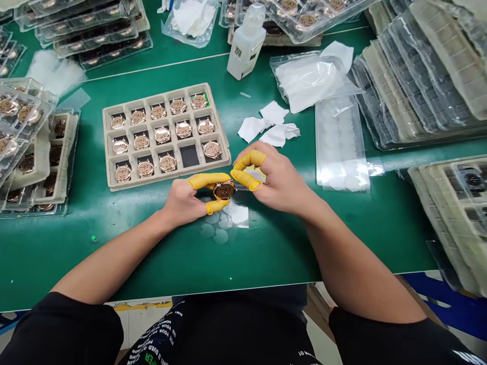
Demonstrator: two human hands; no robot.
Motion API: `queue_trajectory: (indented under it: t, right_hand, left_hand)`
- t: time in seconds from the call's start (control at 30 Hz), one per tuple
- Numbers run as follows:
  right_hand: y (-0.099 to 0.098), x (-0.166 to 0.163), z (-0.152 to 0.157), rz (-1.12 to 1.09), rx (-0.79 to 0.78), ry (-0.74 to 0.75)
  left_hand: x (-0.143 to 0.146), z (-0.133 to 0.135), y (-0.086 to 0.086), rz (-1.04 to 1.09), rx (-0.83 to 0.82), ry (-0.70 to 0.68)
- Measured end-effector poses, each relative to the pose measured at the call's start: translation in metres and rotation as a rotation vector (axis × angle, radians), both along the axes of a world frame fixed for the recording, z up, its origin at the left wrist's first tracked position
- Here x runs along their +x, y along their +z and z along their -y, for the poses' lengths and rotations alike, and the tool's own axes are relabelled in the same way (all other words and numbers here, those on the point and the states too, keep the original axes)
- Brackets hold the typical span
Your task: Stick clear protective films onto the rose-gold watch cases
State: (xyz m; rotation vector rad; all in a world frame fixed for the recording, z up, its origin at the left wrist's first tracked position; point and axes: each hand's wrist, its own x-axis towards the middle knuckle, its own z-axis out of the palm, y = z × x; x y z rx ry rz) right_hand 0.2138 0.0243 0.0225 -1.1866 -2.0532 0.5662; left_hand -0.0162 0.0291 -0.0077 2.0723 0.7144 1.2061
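Between the yellow-cotted thumb and finger of my left hand (182, 200), a rose-gold watch case (224, 190) is gripped by its edges, engraved back facing up. My right hand (281, 177) is closed in a pinch at the case's upper right edge, also with yellow finger cots. Whatever its fingertips hold is too small to make out. Just below the watch case, several round clear films (220, 235) and a whitish square sheet (239, 215) lie on the green table. Behind my left hand, a beige tray (106, 133) carries rows of similar watch cases; one compartment shows only its black lining (189, 156).
A white plastic bottle (245, 48) stands at the back. Crumpled white wipes (274, 126), a bag of wipes (304, 81) and a clear plastic sleeve (340, 147) lie right of the tray. Stacked trays (418, 76) crowd the right, and more tray stacks (23, 137) the left.
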Motion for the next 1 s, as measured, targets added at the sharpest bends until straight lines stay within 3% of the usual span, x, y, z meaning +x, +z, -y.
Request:
queue_trajectory:
  t: [0.1, 0.17, 0.27, 0.4, 0.6, 1.0]
  right_hand:
    - [-0.008, -0.009, 0.001, 0.068, 0.083, -0.151]
    - [-0.010, -0.014, 0.001, -0.012, 0.102, -0.292]
    - [-0.006, -0.016, 0.002, -0.218, -0.032, -0.409]
    - [0.007, -0.015, 0.009, -0.287, -0.322, -0.237]
    - [0.002, -0.024, 0.015, -0.173, -0.435, -0.210]
    - [-0.009, -0.031, 0.018, -0.099, -0.311, -0.260]
  left_hand:
    - [0.000, 0.001, 0.000, 0.017, -0.106, -0.012]
    - [0.000, 0.000, 0.000, 0.039, -0.221, -0.023]
    - [0.001, -0.003, 0.000, 0.085, -0.431, 0.000]
    - [0.002, -0.009, -0.002, 0.145, -0.638, 0.051]
    - [0.002, -0.010, -0.003, 0.133, -0.672, 0.049]
    - [0.003, -0.006, -0.004, 0.139, -0.689, 0.037]
